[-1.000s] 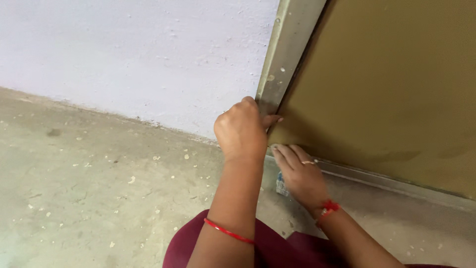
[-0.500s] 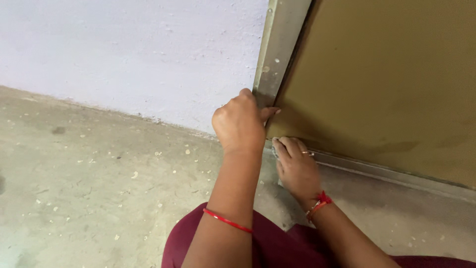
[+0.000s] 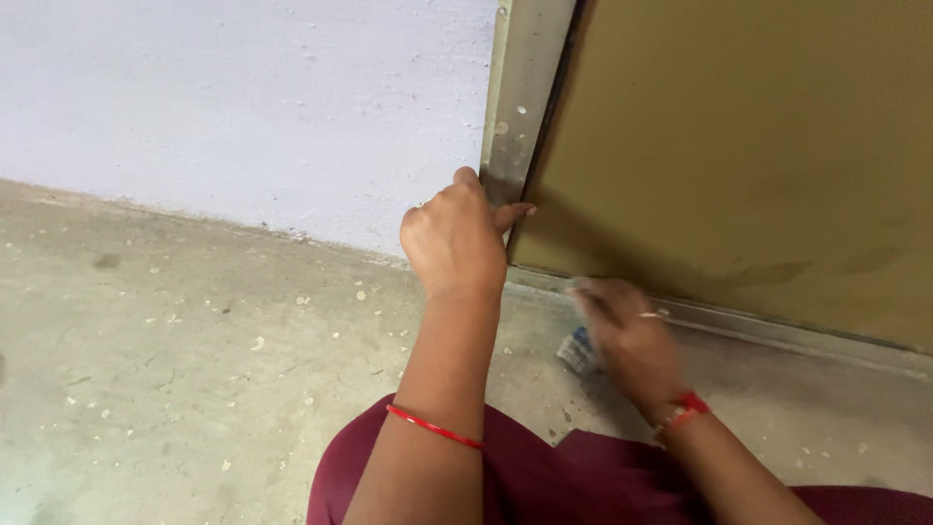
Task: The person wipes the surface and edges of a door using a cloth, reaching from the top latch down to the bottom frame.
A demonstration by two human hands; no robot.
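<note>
Down at floor level, left hand (image 3: 452, 238) clamped in a closed grip on the metal door frame (image 3: 520, 92), long axis near upright. Right hand (image 3: 627, 335) blurred, curled over a small bluish object (image 3: 577, 352) on the floor (image 3: 194, 369); orientation unclear.

The door frame (image 3: 522, 87) looks like dull grey metal with little paint spots and scuffs on it. The door (image 3: 758, 146) is smooth and matt, a flat brownish yellow, and the wall (image 3: 243, 107) beside it is painted pale and looks a bit bumpy. The floor (image 3: 175, 369) looks like rough grey concrete with small crumbs of grit, and the dark red cloth (image 3: 544, 476) at the bottom looks soft and matt.
</note>
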